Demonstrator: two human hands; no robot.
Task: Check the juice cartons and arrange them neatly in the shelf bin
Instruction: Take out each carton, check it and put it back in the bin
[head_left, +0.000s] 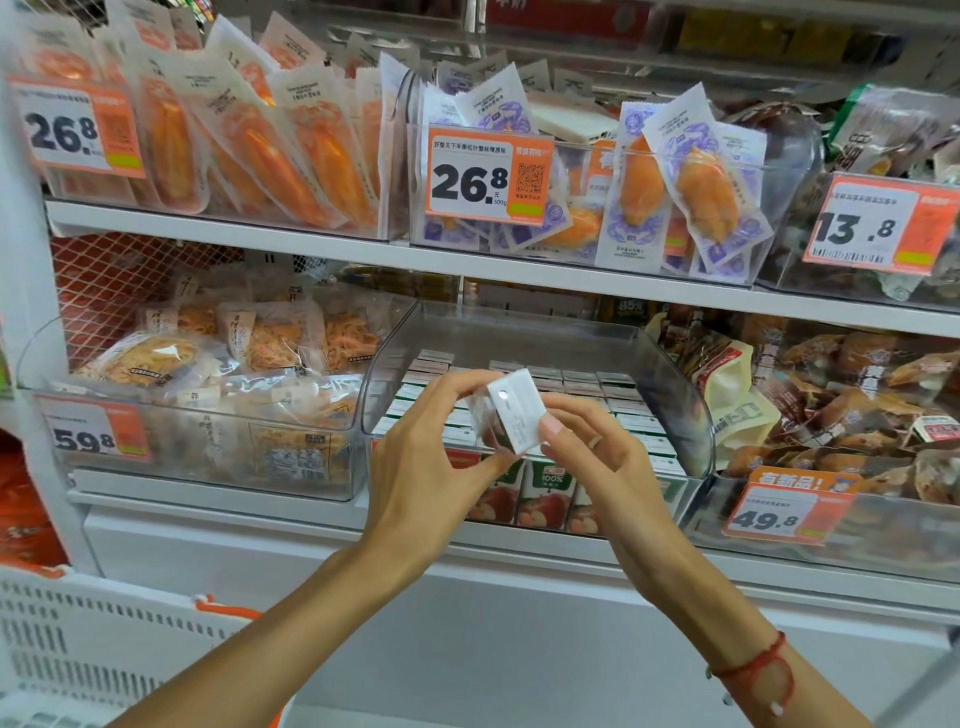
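A thin red cord bracelet (758, 670) circles the right wrist, closest to the lens, and both forearms rise from there toward the shelf. The right hand (597, 457) and the left hand (431, 457) share one grip on a small white rectangular juice carton (511, 410): fingertips pinch its edges from either side, so the flat white top with its round foil straw hole faces the person. That tilt looks chosen for reading the printing on the top panel, probably a date, which suits the checking step.

Directly behind and below the grip stands the clear plastic shelf bin (691, 415), its curved walls keeping the packed rows of matching cartons (571, 384) upright with tops level. The front row beneath the grip shows apple pictures through the clear wall. Which gap the held carton belongs to I cannot tell, as the hands cover that part of the rows.

Left of the grip sits a clear bin of bagged shredded snacks (208, 353); right of it, brown snack pouches (831, 384).
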